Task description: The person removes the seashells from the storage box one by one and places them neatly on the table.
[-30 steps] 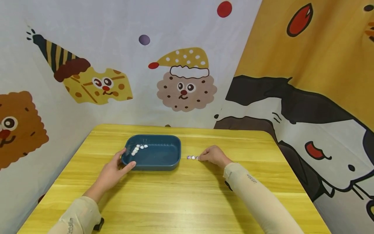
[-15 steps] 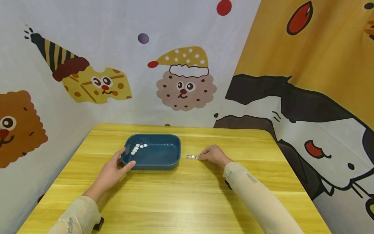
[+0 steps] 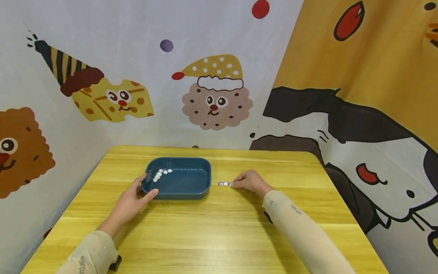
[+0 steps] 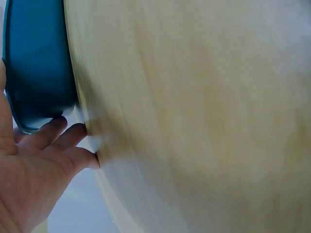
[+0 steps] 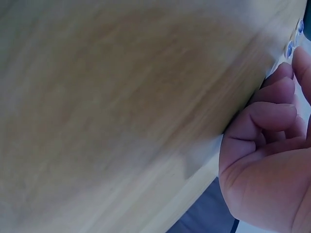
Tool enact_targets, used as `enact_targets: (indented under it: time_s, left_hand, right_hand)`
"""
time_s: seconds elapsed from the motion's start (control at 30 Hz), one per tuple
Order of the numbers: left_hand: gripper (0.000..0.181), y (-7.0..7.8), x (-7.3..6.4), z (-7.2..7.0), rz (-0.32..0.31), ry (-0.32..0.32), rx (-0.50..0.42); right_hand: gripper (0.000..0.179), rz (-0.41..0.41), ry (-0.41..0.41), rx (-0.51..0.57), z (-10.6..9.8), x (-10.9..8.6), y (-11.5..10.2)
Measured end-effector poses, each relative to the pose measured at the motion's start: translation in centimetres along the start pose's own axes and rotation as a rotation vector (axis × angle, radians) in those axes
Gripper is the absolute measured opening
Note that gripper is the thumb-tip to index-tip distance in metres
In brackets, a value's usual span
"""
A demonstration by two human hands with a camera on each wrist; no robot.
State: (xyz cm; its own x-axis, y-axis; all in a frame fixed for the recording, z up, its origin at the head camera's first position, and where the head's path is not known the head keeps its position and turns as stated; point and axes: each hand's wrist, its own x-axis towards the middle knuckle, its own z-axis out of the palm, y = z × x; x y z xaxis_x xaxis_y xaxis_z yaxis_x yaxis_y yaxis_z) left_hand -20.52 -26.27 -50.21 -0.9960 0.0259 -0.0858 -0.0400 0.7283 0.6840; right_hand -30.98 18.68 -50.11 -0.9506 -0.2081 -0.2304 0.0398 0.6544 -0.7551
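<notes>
A dark blue rectangular tray (image 3: 184, 182) stands on the table, with several small white rounded pieces (image 3: 159, 174) in a bent line inside its left end. My left hand (image 3: 126, 203) holds that end, thumb over the near rim and fingers at the left side. In the left wrist view, the fingers (image 4: 51, 131) lie against the tray wall (image 4: 39, 58). To the right of the tray, small shiny white-and-purple pieces (image 3: 223, 183) form a short row. My right hand (image 3: 251, 182) pinches the small piece at the row's right end, mostly hidden by the fingertips. Its other fingers are curled in the right wrist view.
The yellow wood-grain table (image 3: 205, 236) extends in front of both arms. A cartoon-printed cloth (image 3: 219, 34) hangs right behind its far edge and along the sides. Dark straps show under both beige sleeves (image 3: 297, 224).
</notes>
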Motion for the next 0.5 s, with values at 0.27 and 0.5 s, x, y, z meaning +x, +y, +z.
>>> enact_targets:
  time_s: [0.27,0.5]
  left_hand:
    - [0.103,-0.3,-0.1,0.1,0.015,0.006,0.007]
    - [0.101,-0.4,0.0,0.1,0.018,0.014,0.0]
  right_hand:
    - [0.024,0.074,-0.052,0.076,-0.7,-0.1,0.0]
    - [0.033,0.097,-0.041,0.158,-1.6,0.6,-1.1]
